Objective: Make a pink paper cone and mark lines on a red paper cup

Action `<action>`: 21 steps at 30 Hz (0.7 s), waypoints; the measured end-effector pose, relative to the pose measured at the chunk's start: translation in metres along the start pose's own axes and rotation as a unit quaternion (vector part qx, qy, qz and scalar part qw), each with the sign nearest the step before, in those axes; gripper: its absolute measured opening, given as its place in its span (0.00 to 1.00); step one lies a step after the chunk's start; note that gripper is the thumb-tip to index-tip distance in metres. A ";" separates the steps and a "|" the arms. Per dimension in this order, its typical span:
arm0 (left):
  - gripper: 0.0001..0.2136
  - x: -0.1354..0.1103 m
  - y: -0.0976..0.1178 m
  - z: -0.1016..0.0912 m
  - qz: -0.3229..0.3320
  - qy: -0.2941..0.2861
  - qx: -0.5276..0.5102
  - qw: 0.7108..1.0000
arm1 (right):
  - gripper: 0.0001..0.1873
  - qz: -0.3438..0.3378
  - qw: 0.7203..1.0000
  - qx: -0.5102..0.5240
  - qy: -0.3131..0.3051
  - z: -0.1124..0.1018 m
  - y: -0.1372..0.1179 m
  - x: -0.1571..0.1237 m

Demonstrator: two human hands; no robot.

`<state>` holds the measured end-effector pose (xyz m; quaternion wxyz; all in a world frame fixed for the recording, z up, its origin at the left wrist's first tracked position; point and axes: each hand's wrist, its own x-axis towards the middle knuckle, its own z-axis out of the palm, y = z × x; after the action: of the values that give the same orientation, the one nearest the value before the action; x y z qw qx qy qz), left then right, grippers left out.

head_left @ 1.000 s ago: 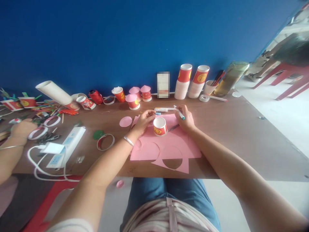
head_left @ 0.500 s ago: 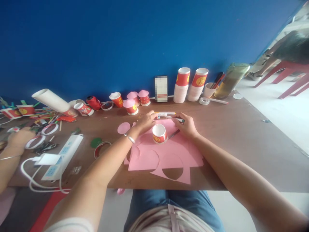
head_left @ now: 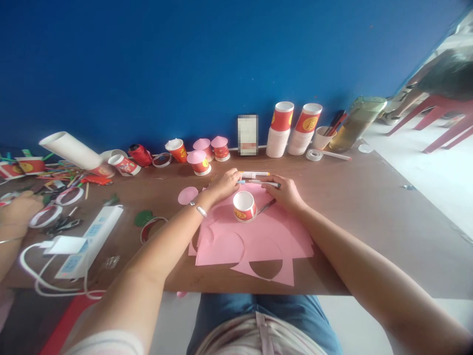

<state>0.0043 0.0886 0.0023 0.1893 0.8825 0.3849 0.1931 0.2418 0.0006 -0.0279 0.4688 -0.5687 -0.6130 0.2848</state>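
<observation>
At the far edge of the pink paper (head_left: 218,249), my left hand (head_left: 224,183) has its fingers closed around what looks like a blue-ended marker (head_left: 241,182). My right hand (head_left: 287,191) holds a white marker (head_left: 264,183) with a dark end, lying almost flat and pointing left. Just beyond both hands lies another white marker (head_left: 254,174) with an orange end. A red and white paper cup (head_left: 244,206) stands upright on the paper between my forearms. Beside it, a dark slim tool (head_left: 266,206) is partly hidden. Round holes are cut in the near sheets.
Several cups with pink cone tops (head_left: 197,158) line the wall, left of two tall cup stacks (head_left: 279,140). A bottle (head_left: 356,123) leans at the back right. A power strip (head_left: 90,241) and another person's hand (head_left: 24,207) are at left.
The marker in my right hand now lies flatter, its tip lower and further left. My left hand has barely moved. The other person's hand has shifted left in view.
</observation>
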 end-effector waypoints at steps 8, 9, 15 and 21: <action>0.03 -0.001 -0.004 0.000 0.025 0.021 -0.051 0.998 | 0.16 0.012 1.000 0.014 -0.002 -0.002 -0.001 0.001; 0.02 -0.002 -0.005 0.001 0.024 0.027 -0.059 0.998 | 0.16 0.014 1.000 0.018 -0.002 -0.002 -0.001 0.001; 0.02 -0.005 -0.006 0.002 0.030 0.036 -0.099 0.994 | 0.21 0.027 0.999 0.042 -0.020 -0.002 -0.004 0.000; 0.04 -0.013 0.001 0.002 0.024 0.021 -0.113 0.993 | 0.25 0.035 0.995 0.064 -0.074 -0.008 -0.007 0.006</action>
<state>-0.0019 0.0779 -0.0009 0.2747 0.8602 0.3432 0.2585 0.2465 0.0034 -0.0174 0.4475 -0.5361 -0.6064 0.3803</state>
